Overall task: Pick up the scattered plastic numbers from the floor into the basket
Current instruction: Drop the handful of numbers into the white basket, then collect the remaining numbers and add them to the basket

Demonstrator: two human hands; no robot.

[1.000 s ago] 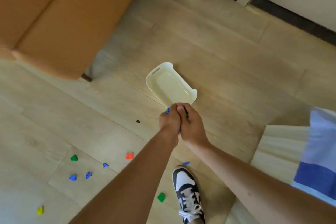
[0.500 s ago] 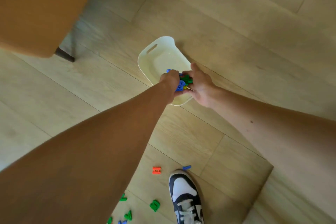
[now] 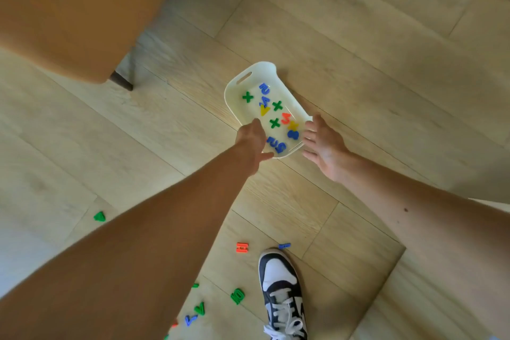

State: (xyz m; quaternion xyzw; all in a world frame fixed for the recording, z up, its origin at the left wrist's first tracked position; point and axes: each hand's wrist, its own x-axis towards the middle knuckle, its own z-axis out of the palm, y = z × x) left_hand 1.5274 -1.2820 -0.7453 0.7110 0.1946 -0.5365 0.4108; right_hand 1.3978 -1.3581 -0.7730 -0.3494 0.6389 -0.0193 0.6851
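Left hand (image 3: 249, 137), right hand (image 3: 323, 146) parted; numbers (image 3: 285, 118) now in basket (image 3: 231, 86); shoe (image 3: 280, 281) cropped.

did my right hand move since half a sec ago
Yes. The right hand has swung right, from over the basket's near end to just beside its rim.

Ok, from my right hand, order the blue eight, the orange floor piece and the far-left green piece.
1. blue eight, in the basket, beside the right hand.
2. orange piece, on the floor near the shoe.
3. green piece, floor, far left.
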